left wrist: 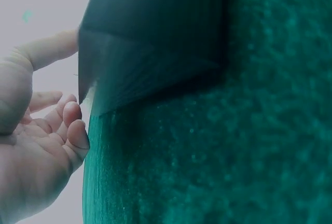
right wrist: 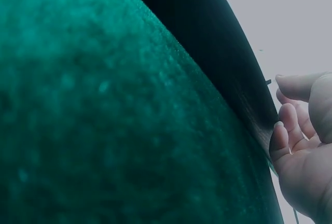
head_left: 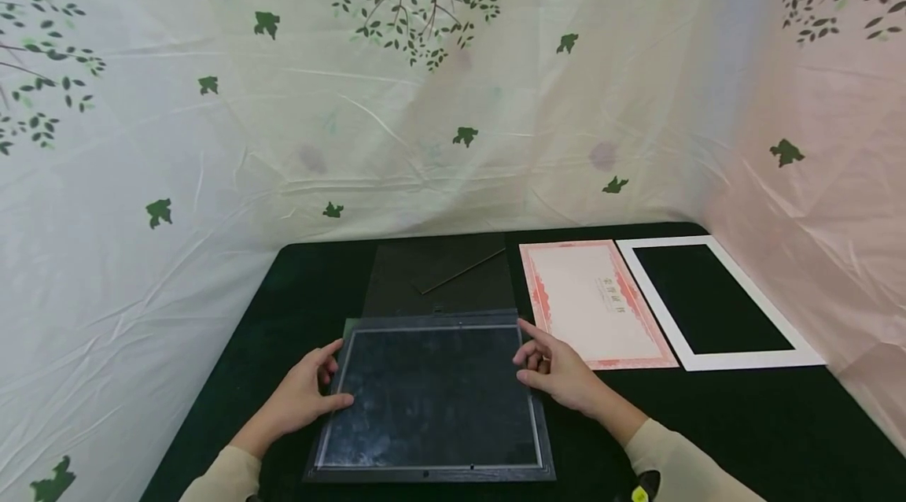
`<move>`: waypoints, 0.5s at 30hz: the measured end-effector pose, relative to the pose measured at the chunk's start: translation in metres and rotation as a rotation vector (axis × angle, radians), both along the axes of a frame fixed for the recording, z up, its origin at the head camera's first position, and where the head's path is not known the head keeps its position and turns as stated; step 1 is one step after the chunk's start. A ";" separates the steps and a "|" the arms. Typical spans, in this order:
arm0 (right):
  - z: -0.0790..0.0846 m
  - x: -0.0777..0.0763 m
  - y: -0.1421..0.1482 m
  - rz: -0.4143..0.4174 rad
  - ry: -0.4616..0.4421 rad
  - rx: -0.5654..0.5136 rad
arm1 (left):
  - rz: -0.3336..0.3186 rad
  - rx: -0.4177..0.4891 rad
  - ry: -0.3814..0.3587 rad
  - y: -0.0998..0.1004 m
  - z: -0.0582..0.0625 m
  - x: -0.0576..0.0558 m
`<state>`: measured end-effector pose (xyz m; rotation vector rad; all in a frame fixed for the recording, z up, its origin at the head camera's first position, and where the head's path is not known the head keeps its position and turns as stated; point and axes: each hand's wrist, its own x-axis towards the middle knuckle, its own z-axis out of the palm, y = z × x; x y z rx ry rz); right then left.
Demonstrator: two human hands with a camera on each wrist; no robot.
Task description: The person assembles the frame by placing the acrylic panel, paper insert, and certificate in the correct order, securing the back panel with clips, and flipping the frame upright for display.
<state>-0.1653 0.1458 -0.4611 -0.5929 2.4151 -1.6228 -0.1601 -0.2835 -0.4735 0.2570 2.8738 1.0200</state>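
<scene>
Closest to me are two cream sleeves (head_left: 690, 464), with a bit of yellow poking out at the right cuff, and past them a pair of bare hands on either side of a dark rectangular frame (head_left: 382, 476) with a shiny, see-through panel (head_left: 439, 400) inside it. The frame sits at the near middle of the worktop (head_left: 241, 384), which is covered in dark green, fuzzy-looking cloth. The left hand (head_left: 300, 392) has a half-closed grip on the frame's left side, thumb lying over the rim onto the panel and the fingers bent along the outer edge. The right hand (head_left: 562, 376) is looser: index finger reaching to the far right corner, thumb by the right edge, the rest softly bent, so that grip is partly spread and hasn't really got hold of anything. Panel looks kinda smudgy toward the near left, btw. Over to the right there's a pale sheet of paper (head_left: 573, 289) with a reddish-pink fancy border and small print running sideways, and just beside it a flat white rectangular border (head_left: 743, 360) with green cloth showing through the middle. Right behind the frame is a flat black board (head_left: 403, 266) with a thin dark rod (head_left: 463, 271) slanting across it. Farthest back, a wrinkly whitish curtain (head_left: 425, 187) with leafy green branches.
</scene>
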 end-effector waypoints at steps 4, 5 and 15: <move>-0.001 0.001 -0.001 0.009 0.027 -0.009 | 0.005 -0.019 -0.014 0.000 0.001 0.000; -0.001 0.001 -0.001 0.006 0.026 -0.007 | 0.004 -0.016 -0.018 0.000 0.001 0.001; -0.022 -0.012 0.003 -0.038 -0.061 -0.081 | -0.016 0.036 -0.019 0.003 0.003 0.001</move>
